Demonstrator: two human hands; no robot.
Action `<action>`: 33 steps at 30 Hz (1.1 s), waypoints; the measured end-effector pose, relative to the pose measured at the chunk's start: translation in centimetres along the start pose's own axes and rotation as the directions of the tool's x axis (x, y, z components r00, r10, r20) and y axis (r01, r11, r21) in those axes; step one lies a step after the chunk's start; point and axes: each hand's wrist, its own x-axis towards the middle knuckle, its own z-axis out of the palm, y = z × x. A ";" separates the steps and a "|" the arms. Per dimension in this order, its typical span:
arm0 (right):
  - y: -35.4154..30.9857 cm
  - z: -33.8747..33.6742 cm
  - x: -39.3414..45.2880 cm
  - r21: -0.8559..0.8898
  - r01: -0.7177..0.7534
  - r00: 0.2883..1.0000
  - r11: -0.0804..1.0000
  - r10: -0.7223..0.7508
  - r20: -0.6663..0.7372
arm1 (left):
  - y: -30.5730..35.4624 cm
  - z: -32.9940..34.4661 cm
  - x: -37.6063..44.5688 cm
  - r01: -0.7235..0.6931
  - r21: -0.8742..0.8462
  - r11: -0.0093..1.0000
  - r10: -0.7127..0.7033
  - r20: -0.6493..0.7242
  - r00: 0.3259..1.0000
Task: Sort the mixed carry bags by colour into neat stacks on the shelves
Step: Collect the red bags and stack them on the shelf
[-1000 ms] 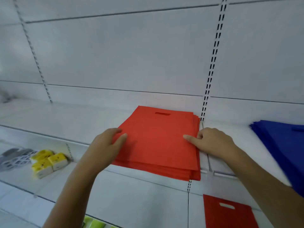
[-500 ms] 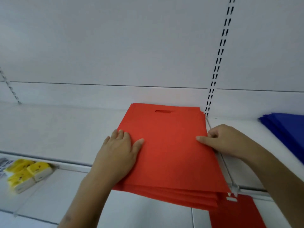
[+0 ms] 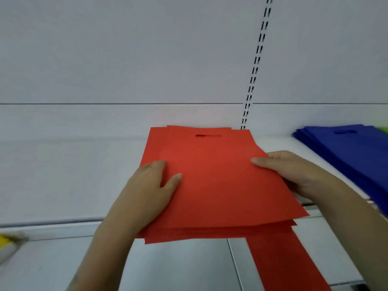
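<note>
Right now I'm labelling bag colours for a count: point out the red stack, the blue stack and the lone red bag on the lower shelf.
red stack (image 3: 218, 181), head view, middle of the top bag.
blue stack (image 3: 344, 152), head view, top bag below its handle slot.
lone red bag (image 3: 281, 263), head view, middle of its visible part.

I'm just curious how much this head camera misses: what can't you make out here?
- Right hand fingers: head view, tucked under the red stack.
- Number of red bags: layers too thin.
- Yellow item: blurred, cut off at left.
- Green patch: cropped at right, behind the blue stack.
- Lone red bag below: top hidden by the stack.
</note>
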 end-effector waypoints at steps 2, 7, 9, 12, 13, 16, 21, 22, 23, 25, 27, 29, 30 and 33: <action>-0.1 0.5 -0.4 -0.043 0.007 1.000 0.999 -0.008 -0.013 | 0.0 -0.4 0.2 0.005 -0.006 1.000 -0.005 0.035 0.999; 0.1 -0.1 -0.8 -0.421 0.176 0.938 0.890 -0.282 -0.204 | -0.6 -0.1 2.7 0.063 0.193 0.979 -0.072 0.039 0.997; 0.3 -0.5 -1.3 -0.438 0.245 0.895 0.865 -0.376 -0.242 | -0.4 0.3 3.9 0.057 0.222 0.973 -0.077 0.082 0.994; 0.7 -0.5 -2.2 -0.283 0.349 0.859 0.894 -0.425 -0.284 | 0.8 0.8 5.1 0.019 0.045 0.999 -0.025 0.122 0.992; 0.8 -0.5 -2.4 -0.232 0.365 0.855 0.902 -0.423 -0.300 | 1.2 1.0 5.2 0.009 -0.039 0.999 -0.004 0.117 0.993; 0.9 -0.5 -2.6 -0.202 0.343 0.865 0.917 -0.393 -0.313 | 2.0 1.3 5.6 0.012 -0.309 0.951 -0.001 0.034 0.999; 0.8 -0.5 -2.8 -0.539 0.234 0.863 0.809 -0.428 -0.267 | 2.1 1.4 6.1 0.039 -0.269 0.962 -0.015 0.089 0.996; 0.8 -0.4 -2.9 -0.611 0.215 0.848 0.762 -0.456 -0.270 | 2.2 1.4 6.1 0.011 -0.210 0.978 0.008 0.087 0.996; 0.8 -0.2 -3.1 -0.656 0.208 0.834 0.726 -0.482 -0.269 | 2.3 1.3 6.0 -0.027 -0.165 0.986 0.038 0.066 0.997; 0.9 0.1 -3.8 -0.675 0.235 0.804 0.699 -0.530 -0.269 | 2.7 1.0 5.4 -0.110 -0.123 0.986 0.108 -0.020 0.994; 0.9 0.0 -4.8 -0.687 0.261 0.759 0.678 -0.584 -0.288 | 3.6 0.3 4.6 -0.202 -0.126 0.971 0.187 -0.127 0.974; 1.0 -0.4 -5.7 -0.703 0.276 0.713 0.656 -0.630 -0.308 | 4.9 -0.4 4.0 -0.272 -0.127 0.954 0.247 -0.186 0.951; 1.0 -0.8 -6.4 -0.708 0.277 0.694 0.649 -0.645 -0.320 | 5.8 -0.6 3.7 -0.295 -0.136 0.946 0.265 -0.200 0.943; 1.4 -3.0 -8.5 -0.733 0.246 0.651 0.634 -0.669 -0.359 | 8.3 -0.4 3.0 -0.344 -0.181 0.921 0.302 -0.225 0.926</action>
